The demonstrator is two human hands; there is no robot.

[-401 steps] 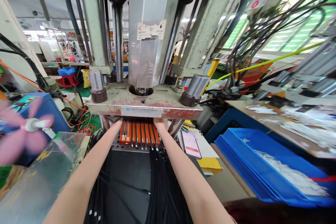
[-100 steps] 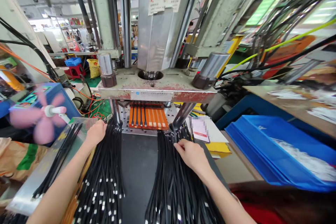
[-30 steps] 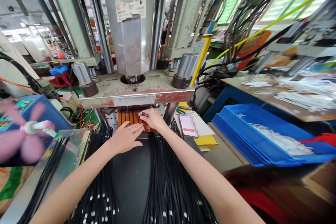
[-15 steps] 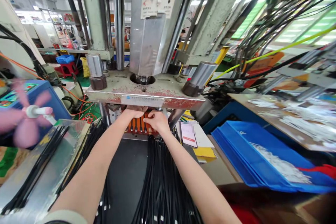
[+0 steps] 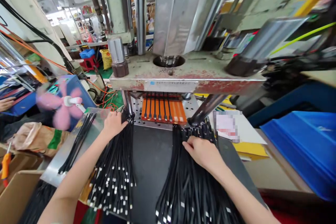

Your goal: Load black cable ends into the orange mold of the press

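My left hand (image 5: 114,125) is at the far end of the left bundle of black cables (image 5: 112,168), its thumb apart from the fingers and no object visible in it. Over the right bundle of black cables (image 5: 183,182) lies my right hand (image 5: 203,150), fingers curled and thumb pressed in; whatever they pinch is hidden. Between and beyond both hands, an orange fixture (image 5: 180,112) sits under the press plate (image 5: 210,85). Several black cables (image 5: 160,106) run side by side across its left and middle part, connector ends toward me.
Thick steel posts (image 5: 207,110) flank the fixture. A pink fan (image 5: 64,101) spins at the left, above a metal sheet (image 5: 55,168) with more cables. Papers with a blurred phone (image 5: 225,126) lie at right, beside blue trays (image 5: 301,147). Another person's hand (image 5: 6,103) shows far left.
Both hands have left the orange fixture: the left moved left to the cable bundle, the right came back toward me onto the right bundle. The view has shifted left and closer.
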